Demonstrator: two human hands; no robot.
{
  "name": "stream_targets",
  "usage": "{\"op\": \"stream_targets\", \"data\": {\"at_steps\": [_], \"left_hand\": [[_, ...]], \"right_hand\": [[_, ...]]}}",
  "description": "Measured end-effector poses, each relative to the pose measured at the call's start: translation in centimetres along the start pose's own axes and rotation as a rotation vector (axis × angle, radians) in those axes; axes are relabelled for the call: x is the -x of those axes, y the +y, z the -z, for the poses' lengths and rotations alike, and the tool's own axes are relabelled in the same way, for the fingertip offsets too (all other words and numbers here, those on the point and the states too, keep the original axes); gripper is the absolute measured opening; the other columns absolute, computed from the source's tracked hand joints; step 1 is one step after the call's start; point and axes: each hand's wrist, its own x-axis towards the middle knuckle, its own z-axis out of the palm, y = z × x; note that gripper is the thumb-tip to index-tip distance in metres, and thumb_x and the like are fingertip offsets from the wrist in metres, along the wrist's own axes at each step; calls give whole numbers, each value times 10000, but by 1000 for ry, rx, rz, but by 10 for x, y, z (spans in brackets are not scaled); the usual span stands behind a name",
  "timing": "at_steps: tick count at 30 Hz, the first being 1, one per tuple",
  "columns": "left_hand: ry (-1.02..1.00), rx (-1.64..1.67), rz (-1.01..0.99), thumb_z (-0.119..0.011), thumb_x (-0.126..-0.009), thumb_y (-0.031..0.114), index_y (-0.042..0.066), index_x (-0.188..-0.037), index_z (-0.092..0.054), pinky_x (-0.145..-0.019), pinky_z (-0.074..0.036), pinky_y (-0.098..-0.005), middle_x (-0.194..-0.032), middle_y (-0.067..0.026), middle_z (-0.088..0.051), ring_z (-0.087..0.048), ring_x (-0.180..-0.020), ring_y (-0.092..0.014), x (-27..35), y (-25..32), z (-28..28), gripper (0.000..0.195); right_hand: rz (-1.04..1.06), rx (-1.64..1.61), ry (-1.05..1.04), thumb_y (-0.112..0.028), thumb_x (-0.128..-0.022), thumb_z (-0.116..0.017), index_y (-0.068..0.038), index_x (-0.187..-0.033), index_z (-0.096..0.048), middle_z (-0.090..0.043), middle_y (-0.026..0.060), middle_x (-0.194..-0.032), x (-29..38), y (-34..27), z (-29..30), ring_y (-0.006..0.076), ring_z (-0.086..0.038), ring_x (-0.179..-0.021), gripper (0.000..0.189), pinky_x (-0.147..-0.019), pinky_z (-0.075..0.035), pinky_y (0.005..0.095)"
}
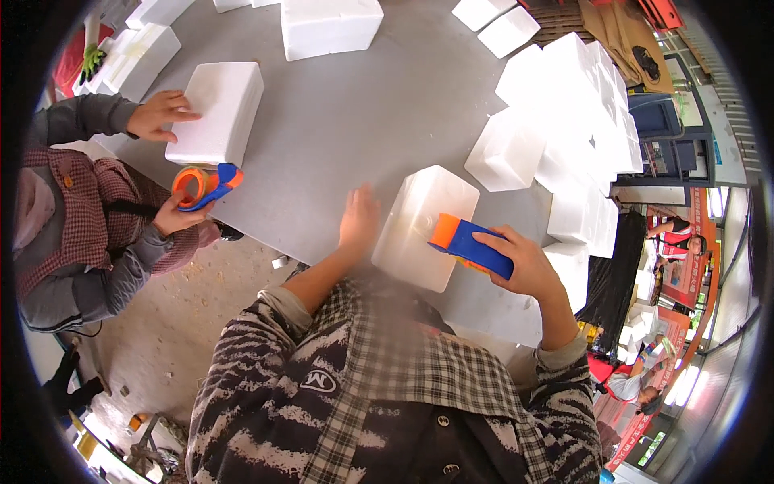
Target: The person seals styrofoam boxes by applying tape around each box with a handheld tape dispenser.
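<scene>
A closed white foam box [417,224] lies on the grey table [338,121] directly before me. My right hand [514,263] grips a blue and orange tape dispenser [474,245], whose orange end lies over the box's top near its right side. Blurred, my left hand [360,218] is to the left of the box, fingers extended and apart from the dispenser; whether it touches the box's side cannot be told. No object shows in that hand.
Stacked white foam boxes [574,109] crowd the table's right side; another foam box [332,27] stands at the far edge. At left, a co-worker's hand [160,115] rests on a foam box [221,109], the other holding a tape dispenser [205,187]. More people are at far right.
</scene>
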Motion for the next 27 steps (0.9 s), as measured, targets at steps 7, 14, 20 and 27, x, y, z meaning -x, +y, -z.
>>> {"op": "stream_targets", "data": {"at_steps": [7,14,20,27], "left_hand": [[-908,1013,162,-226,-1044,467,62,-1541,-101,-1164,-244,-362,-1607,-74,-128,-194,-1459,-230,-11,40,4,654],[-495,672,-60,-258,-1050,423,69,-1546,-87,-1183,-150,-340,-1609,-106,-108,-128,-1476,-234,14,59,0,633],[-440,240,-155,-352,-1039,267,76,-1546,-71,-1164,-192,-352,-1588,-160,-160,-191,-1457,-257,3,48,0,610],[-469,319,118,-359,-1031,257,152,-1557,-18,-1135,-259,-369,-1526,-166,-311,-329,-1387,-262,19,93,20,635]], "right_hand": [[36,1,-25,-71,-682,-742,-230,-1331,-546,-571,99,-1225,-7,5,4,326,-628,-963,697,-802,-536,391],[41,-56,-6,-72,-648,-760,-214,-1339,-537,-563,114,-1218,-4,5,1,339,-608,-999,739,-839,-527,399],[71,-82,-6,-56,-672,-751,-215,-1336,-539,-554,118,-1239,6,12,4,335,-608,-1015,715,-832,-526,402],[107,-8,3,-50,-673,-751,-241,-1324,-541,-570,95,-1199,82,64,41,322,-623,-968,710,-811,-525,398]]}}
